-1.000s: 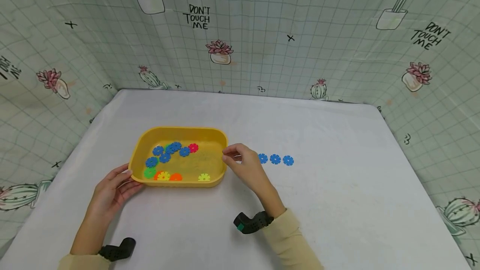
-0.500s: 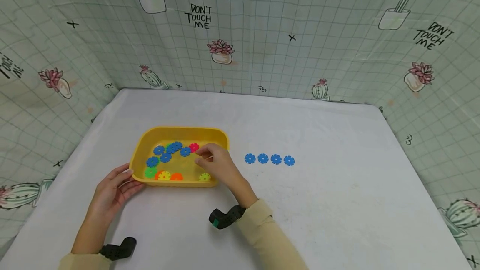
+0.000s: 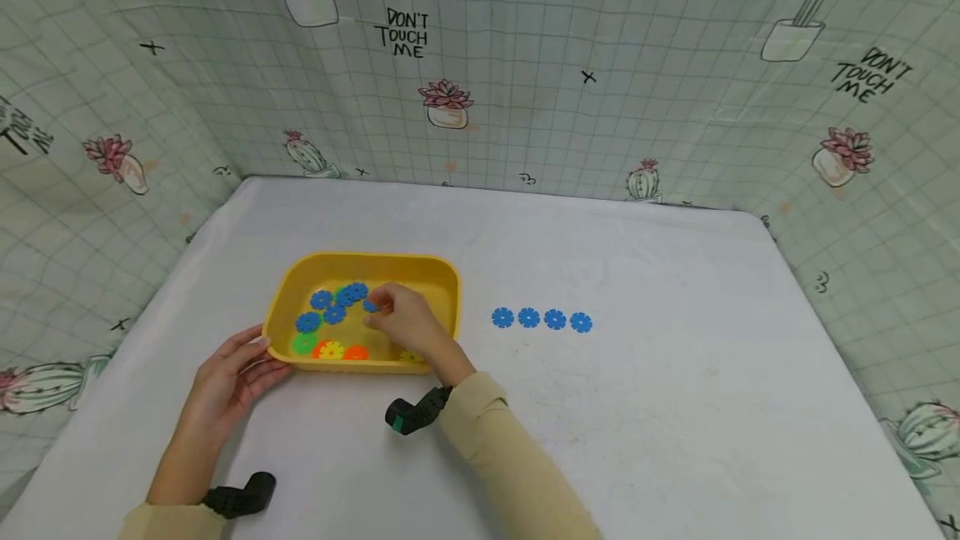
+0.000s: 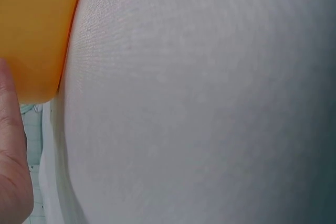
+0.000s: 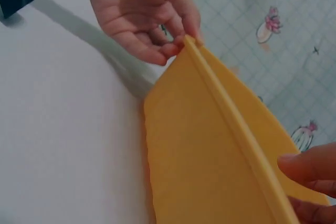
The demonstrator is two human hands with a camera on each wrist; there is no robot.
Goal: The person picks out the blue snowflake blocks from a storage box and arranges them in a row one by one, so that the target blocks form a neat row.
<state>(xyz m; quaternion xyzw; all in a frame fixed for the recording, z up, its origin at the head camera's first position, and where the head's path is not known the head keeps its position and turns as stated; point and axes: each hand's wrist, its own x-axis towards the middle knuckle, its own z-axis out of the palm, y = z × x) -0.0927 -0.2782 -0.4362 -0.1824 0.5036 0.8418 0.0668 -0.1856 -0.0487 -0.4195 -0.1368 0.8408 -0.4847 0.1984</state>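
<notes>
The yellow tray (image 3: 435, 272) stands left of centre, with my left hand (image 3: 217, 390) gripping its near left corner, thumb at the rim. Loose inside it lie several notched plastic discs: blue discs (image 3: 308, 322), a green disc (image 3: 303, 343), a yellow disc (image 3: 332, 350) and an orange disc (image 3: 356, 353). My right hand (image 3: 408, 322) is over the tray's inside, fingertips right at a blue disc (image 3: 371, 305) that they partly cover. Thumb and fingers of this hand stand apart in the right wrist view. A yellow-green disc (image 3: 411, 356) is half hidden under the wrist.
Right of the tray, several blue discs (image 3: 528, 317) lie in a straight row on the white tablecloth (image 3: 675, 407). A patterned curtain (image 3: 517, 107) rises behind the table's far edge. Black wrist cameras (image 3: 242, 497) are strapped to both wrists.
My right hand has moved left from the near end of the blue row, over the tray's right rim and into the tray. It now covers the red disc. The left hand stays put.
</notes>
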